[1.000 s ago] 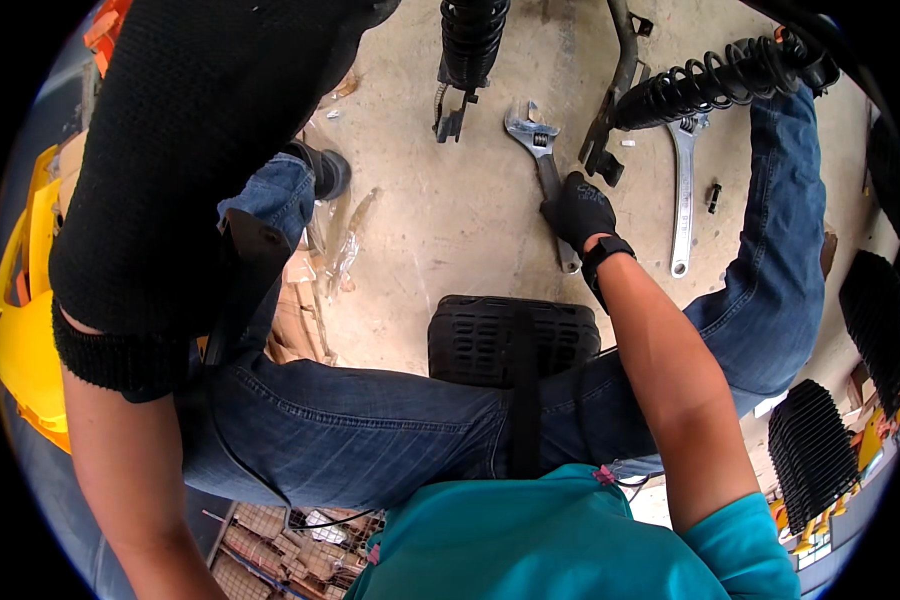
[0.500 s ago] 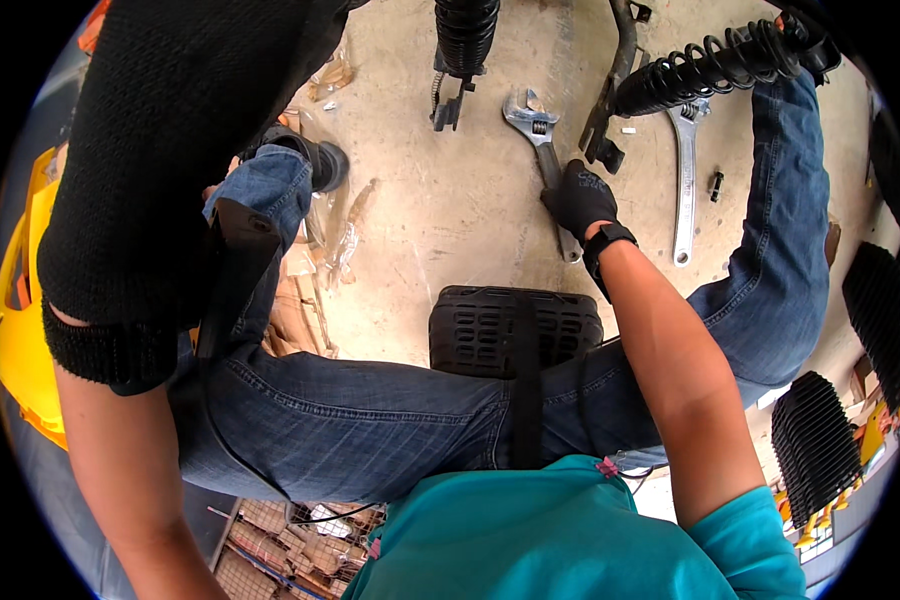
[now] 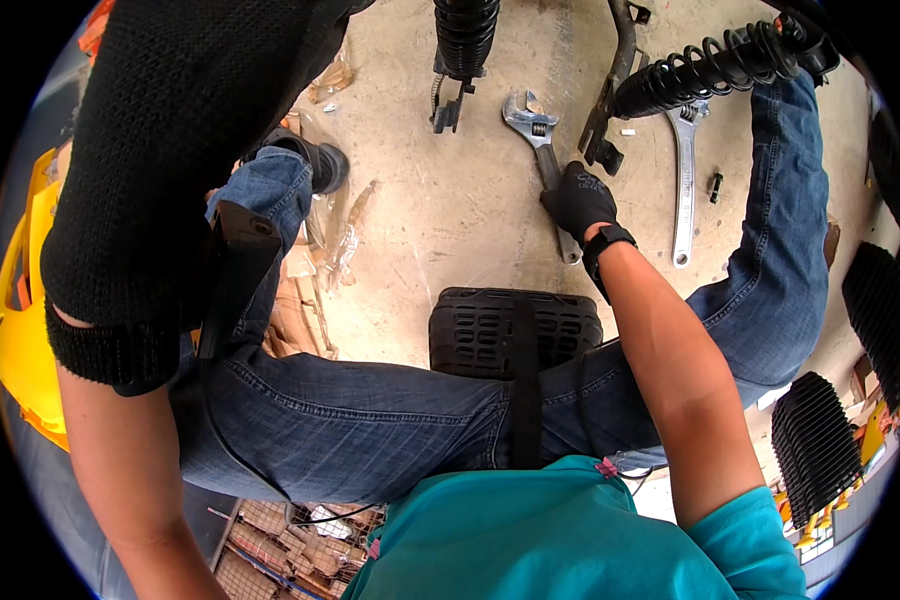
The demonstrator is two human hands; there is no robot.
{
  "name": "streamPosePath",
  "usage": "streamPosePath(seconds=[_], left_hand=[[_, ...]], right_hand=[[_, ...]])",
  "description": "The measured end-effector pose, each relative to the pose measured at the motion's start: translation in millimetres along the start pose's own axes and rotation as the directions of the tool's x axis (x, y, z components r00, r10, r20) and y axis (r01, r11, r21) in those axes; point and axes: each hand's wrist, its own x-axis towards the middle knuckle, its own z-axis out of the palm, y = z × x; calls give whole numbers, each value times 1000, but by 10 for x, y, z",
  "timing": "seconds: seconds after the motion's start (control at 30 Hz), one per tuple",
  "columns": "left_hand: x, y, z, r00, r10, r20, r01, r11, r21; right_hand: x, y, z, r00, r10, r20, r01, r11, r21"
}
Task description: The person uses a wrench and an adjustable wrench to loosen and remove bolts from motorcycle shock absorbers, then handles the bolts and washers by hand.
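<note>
My right hand (image 3: pixel 578 202), in a black glove, is closed around the handle of an adjustable wrench (image 3: pixel 542 140) that lies on the concrete floor. Its open jaw points away from me. Close to the camera, my left hand (image 3: pixel 185 150) looms in a black knit glove at the upper left; its fingers run out of view at the top. Just beyond the right hand stands a dark metal bracket bar (image 3: pixel 602 120). A black coil-spring shock absorber (image 3: pixel 705 72) slants beside that bar. Farther right, a second adjustable wrench (image 3: pixel 683 185) lies flat, apart from my hand.
Another black shock absorber (image 3: pixel 466 40) hangs in at the top. A small black bolt-like piece (image 3: pixel 716 187) lies near the second wrench. Between my legs sits a black slotted case (image 3: pixel 470 330). Clear plastic and torn cardboard (image 3: pixel 300 310) litter the left; a yellow part (image 3: pixel 30 350) stands beyond.
Almost nothing differs. The left arm and glove have shifted very slightly; the right hand stays on the wrench.
</note>
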Motion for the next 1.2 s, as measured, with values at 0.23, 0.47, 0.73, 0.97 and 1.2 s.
streamPosePath(seconds=[0.23, 0.47, 0.73, 0.97, 1.2], left_hand=[[67, -142, 17, 984, 177, 9, -177, 984, 5], [27, 33, 57, 998, 59, 22, -58, 998, -37], [9, 280, 52, 982, -189, -2, 188, 974, 127], [-32, 184, 112, 999, -10, -37, 21, 956, 292], [-5, 266, 64, 991, -132, 10, 126, 966, 225]], right_hand=[[1, -2, 1, 1000, -2, -4, 2, 1000, -4], [1, -1, 4, 1000, -3, -10, 3, 1000, -1], [-23, 1, 10, 999, -19, -43, 19, 1000, 3], [-2, -1, 2, 1000, -23, -11, 23, 1000, -3], [0, -3, 11, 1000, -19, -24, 19, 1000, 7]])
